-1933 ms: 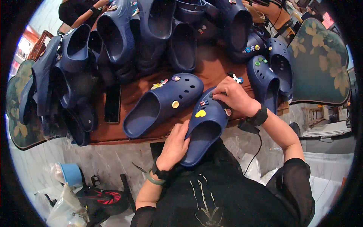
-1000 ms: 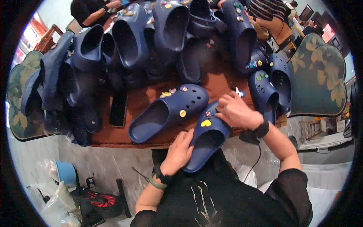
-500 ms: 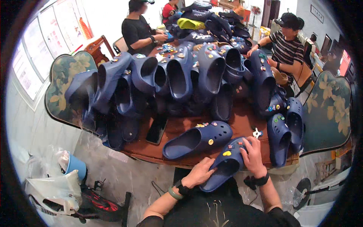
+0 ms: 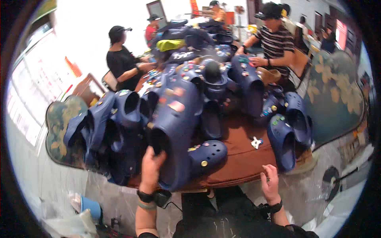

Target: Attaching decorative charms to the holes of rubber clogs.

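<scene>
My left hand grips the heel rim of a navy clog with several charms on it and holds it up, toe away from me, above the brown table. A second navy clog with a yellow charm lies on the table just right of it. At the table's near edge my right hand rests with nothing in it, fingers loosely apart. A small white charm lies on the table beyond that hand.
Many navy clogs are heaped across the table; two more stand at the right. A person in black and a person in a striped shirt work at the far side. Floral-cushioned chairs flank the table.
My left hand has lifted the clog off the table's near edge toward the pile. My right hand has let go of it and dropped to the table edge. The view has tilted up.
</scene>
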`<state>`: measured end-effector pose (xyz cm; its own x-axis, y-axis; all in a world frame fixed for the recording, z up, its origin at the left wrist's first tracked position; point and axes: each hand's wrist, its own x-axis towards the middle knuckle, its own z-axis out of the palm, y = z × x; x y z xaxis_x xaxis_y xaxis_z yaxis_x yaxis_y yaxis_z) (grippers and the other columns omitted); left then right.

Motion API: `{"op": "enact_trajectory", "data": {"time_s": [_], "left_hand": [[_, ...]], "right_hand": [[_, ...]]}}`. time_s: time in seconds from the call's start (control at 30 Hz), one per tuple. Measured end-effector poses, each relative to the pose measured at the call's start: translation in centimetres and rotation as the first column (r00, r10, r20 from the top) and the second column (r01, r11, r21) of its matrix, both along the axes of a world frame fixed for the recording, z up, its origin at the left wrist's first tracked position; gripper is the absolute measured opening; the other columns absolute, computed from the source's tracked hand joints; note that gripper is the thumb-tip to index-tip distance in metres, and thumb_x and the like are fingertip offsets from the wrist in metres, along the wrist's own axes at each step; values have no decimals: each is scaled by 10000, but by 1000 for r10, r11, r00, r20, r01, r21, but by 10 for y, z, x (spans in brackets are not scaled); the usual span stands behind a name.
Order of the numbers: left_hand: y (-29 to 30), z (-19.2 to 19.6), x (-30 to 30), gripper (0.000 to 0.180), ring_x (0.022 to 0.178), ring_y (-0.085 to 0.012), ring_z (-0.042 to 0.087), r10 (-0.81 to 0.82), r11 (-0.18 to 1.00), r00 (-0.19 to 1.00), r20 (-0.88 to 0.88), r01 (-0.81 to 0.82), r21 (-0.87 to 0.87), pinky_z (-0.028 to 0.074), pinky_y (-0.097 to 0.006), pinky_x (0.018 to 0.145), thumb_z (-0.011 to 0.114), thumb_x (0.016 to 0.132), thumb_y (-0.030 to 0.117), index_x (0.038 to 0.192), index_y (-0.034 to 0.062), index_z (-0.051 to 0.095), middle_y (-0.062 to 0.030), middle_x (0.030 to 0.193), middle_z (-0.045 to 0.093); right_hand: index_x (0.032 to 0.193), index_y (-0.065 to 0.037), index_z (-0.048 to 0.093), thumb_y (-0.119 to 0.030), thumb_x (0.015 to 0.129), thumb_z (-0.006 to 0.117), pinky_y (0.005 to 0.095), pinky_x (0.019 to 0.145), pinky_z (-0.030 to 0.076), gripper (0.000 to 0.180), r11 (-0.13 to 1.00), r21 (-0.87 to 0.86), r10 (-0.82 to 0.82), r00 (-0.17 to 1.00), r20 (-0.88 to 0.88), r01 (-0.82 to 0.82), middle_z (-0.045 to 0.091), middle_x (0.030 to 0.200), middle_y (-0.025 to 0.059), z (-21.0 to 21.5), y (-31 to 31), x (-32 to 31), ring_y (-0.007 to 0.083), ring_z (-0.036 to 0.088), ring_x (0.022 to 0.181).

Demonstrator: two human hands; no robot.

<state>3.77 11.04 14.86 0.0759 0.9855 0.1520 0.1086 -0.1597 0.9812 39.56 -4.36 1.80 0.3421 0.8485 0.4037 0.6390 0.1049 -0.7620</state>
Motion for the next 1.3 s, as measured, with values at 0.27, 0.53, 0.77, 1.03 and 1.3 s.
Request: {"op": "enact_trajectory", "data": {"time_s": [0.27, 0.53, 0.77, 1.03, 1.3], "left_hand": [[170, 31, 40, 412, 879, -130, 557, -14, 959, 979, 202, -44, 279, 449, -263, 809, 549, 834, 78, 1228, -37, 520, -36, 1039, 590], [251, 24, 43, 466, 1076, -166, 534, 252, 893, 964, -78, -201, 402, 395, -281, 950, 553, 927, 161, 1326, -65, 463, -104, 1218, 569], [255, 24, 32, 431, 999, -142, 545, 168, 915, 959, -227, -67, 397, 424, -271, 884, 564, 952, 233, 1263, -60, 506, -80, 1125, 597], [209, 39, 31, 712, 1162, -209, 502, 225, 946, 928, -298, -135, 294, 368, -300, 997, 570, 950, 387, 1406, -95, 314, -160, 1273, 522], [84, 13, 26, 283, 994, -172, 567, 90, 929, 860, -502, 109, 355, 431, -293, 884, 569, 941, 161, 1139, -40, 575, -110, 1064, 606]], "right_hand": [[1118, 7, 586, -10, 828, 620, 376, 889, 456, 293, 1000, -11, 9, 999, -30, -9, 556, 1094, 179, 4, -17, 0, 348, 555, 1015], [1071, -19, 614, 11, 810, 620, 372, 847, 479, 263, 997, -58, -45, 997, -55, 42, 570, 1058, 159, -9, -28, 9, 337, 578, 969], [1032, -6, 617, 24, 811, 622, 380, 823, 485, 223, 1000, -13, 11, 1000, -14, -11, 574, 1041, 153, -5, -13, 9, 335, 580, 957], [903, -41, 585, -97, 815, 636, 396, 780, 453, 117, 983, -69, 181, 862, 473, -168, 550, 902, 116, 8, 29, 41, 301, 556, 864], [757, -99, 594, -74, 700, 604, 371, 804, 386, 63, 982, -174, 185, 488, 853, -68, 579, 804, 59, 23, 91, 107, 230, 560, 841]]}}
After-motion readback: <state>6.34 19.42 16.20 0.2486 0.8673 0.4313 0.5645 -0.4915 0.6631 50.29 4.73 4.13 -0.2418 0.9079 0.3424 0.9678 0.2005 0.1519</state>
